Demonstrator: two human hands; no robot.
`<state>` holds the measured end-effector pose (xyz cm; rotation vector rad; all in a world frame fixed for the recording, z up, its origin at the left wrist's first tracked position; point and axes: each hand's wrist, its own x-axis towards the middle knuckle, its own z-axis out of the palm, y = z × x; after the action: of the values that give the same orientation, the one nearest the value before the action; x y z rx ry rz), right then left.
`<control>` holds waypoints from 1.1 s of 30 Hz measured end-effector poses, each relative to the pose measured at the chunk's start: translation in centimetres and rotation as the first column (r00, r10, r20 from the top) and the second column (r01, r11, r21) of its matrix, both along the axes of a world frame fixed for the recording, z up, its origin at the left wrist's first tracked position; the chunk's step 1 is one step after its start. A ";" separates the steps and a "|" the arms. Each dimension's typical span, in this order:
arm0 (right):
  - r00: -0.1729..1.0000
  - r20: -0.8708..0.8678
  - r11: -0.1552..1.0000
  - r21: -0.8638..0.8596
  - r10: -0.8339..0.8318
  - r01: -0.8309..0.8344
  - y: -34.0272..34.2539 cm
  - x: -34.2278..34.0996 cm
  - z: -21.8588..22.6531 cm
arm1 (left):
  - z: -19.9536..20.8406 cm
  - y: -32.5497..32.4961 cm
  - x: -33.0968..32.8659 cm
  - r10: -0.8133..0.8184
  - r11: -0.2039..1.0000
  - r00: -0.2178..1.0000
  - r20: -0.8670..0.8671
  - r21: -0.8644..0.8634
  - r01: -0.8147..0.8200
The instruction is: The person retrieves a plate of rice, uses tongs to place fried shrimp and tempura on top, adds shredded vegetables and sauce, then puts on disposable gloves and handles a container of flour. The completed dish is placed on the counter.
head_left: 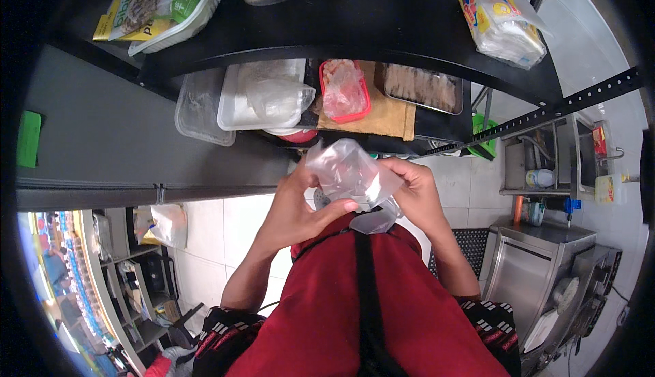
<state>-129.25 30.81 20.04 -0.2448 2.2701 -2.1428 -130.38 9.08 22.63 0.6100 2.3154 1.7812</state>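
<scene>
I hold a clear plastic bag [349,171] in front of my red apron, just below the edge of the shelves. My left hand [295,208] grips its left side, thumb pointing inward. At the bag's right edge, my right hand [417,194] pinches the film between thumb and fingers. A loose lower part of the bag [375,221] hangs against the apron. Nothing can be made out inside the bag. On the lower shelf beyond my hands, a red tub [366,107] holds pinkish food in plastic.
A metal tray [462,104] of brown strips sits beside the tub on brown cardboard [402,119]. Left of them are a white tray [230,97] and a clear container [198,114]. The black upper shelf [382,29] overhangs these. A steel cabinet [518,264] stands right.
</scene>
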 end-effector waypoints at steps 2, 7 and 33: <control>0.970 0.233 0.992 -0.116 0.070 -0.043 1.1 0.7 0.1 | -0.5 1.2 0.5 0.028 0.998 0.998 0.058 0.050 -0.031; 0.920 0.366 0.982 -0.172 0.142 -0.083 3.9 1.3 0.8 | -0.8 3.4 0.8 -0.007 0.971 0.985 0.171 0.236 -0.034; 0.960 0.261 0.992 -0.101 0.103 -0.079 3.6 -3.9 4.1 | 3.2 5.3 -3.0 0.056 0.985 0.663 -0.746 -0.067 -0.158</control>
<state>-133.17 34.40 24.17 -0.0556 1.9813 -2.0900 -133.37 14.39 25.80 1.4362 2.9941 1.5809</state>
